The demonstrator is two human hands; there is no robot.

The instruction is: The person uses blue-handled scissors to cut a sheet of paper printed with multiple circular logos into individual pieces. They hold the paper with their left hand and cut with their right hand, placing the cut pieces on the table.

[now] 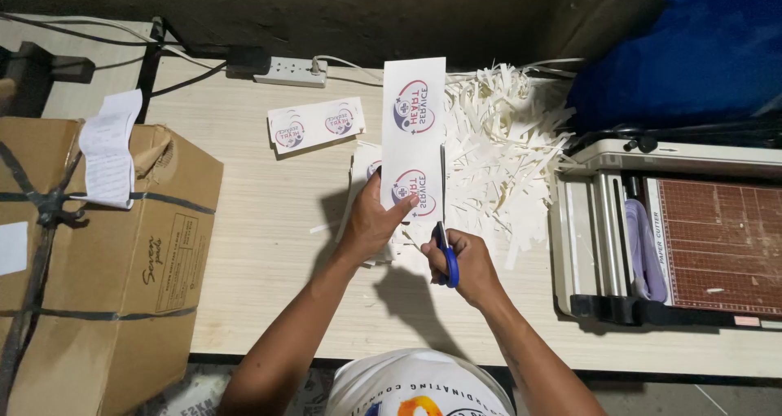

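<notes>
Count, head view:
- Hands: 2, left hand [373, 220] and right hand [466, 263].
- Scissors [445, 253], blue-handled: 1.
- Printed strip [414, 135] held upright: 1, bearing 2 round emblems.
- Printed strip lying flat [315, 124] toward the table's [269, 245] far edge: 1 on top, 2 emblems; sheets beneath not countable.
- Paper offcuts [505, 139]: one heap, pieces uncountable.
- Paper cutter [668, 237], right edge: 1.
- Cardboard box [98, 261], left: 1.
- Power strip [291, 72], far edge: 1.
</notes>
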